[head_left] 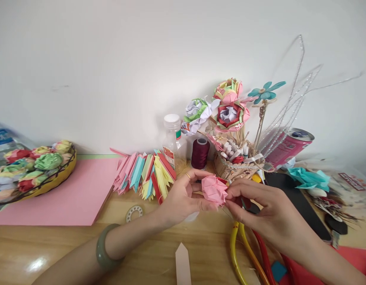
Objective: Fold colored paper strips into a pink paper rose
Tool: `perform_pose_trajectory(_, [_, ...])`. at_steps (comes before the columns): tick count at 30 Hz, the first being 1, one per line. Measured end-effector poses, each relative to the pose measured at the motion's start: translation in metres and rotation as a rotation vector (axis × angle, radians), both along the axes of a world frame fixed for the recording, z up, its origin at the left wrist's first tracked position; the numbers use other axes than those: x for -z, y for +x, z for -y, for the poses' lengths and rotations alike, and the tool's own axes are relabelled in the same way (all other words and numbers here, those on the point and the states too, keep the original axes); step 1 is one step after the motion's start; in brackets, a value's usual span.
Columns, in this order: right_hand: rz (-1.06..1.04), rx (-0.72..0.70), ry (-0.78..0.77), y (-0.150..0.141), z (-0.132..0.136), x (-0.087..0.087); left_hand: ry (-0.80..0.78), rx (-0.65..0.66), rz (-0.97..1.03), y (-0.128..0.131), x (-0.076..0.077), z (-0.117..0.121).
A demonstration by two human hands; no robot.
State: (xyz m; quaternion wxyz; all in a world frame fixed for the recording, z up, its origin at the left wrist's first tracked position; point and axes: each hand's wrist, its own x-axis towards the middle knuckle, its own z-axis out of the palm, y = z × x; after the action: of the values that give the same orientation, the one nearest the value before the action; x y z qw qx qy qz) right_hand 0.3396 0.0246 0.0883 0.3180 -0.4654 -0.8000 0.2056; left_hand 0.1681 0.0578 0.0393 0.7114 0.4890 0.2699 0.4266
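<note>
A pink folded-paper flower (213, 190) is held above the table, its layered petals tipped to the right. My left hand (188, 194), with a ring and a bangle on its arm, wraps thumb and fingers around the flower's left side. At the flower's right end, the thumb and fingertips of my right hand (251, 200) pinch its base. Below my hands lies a pale pink paper strip (183, 263) with a pointed end. Yellow- and red-handled pliers (236, 253) rest under my right hand.
Folded paper strips (144, 174), a clear bottle (172, 142) and a thread spool (200, 153) stand behind. A basket of paper flowers (49, 182) is at left on pink sheets (67, 209). Right are a craft pot (236, 168), a pink can (289, 146) and a phone (295, 206).
</note>
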Motion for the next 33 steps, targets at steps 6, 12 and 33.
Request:
perform_pose_trajectory(6, [-0.034,0.026,-0.044,-0.001,0.000,0.000,-0.073,-0.015,0.014,0.000,-0.002,0.000])
perform_pose_trajectory(12, [-0.114,-0.035,-0.233,0.006,-0.003,-0.002,-0.113,-0.022,0.056,0.001,-0.003,-0.001])
perform_pose_trajectory(33, [-0.021,0.081,0.365,-0.002,0.008,0.018,-0.185,-0.147,0.145,0.009,-0.005,0.013])
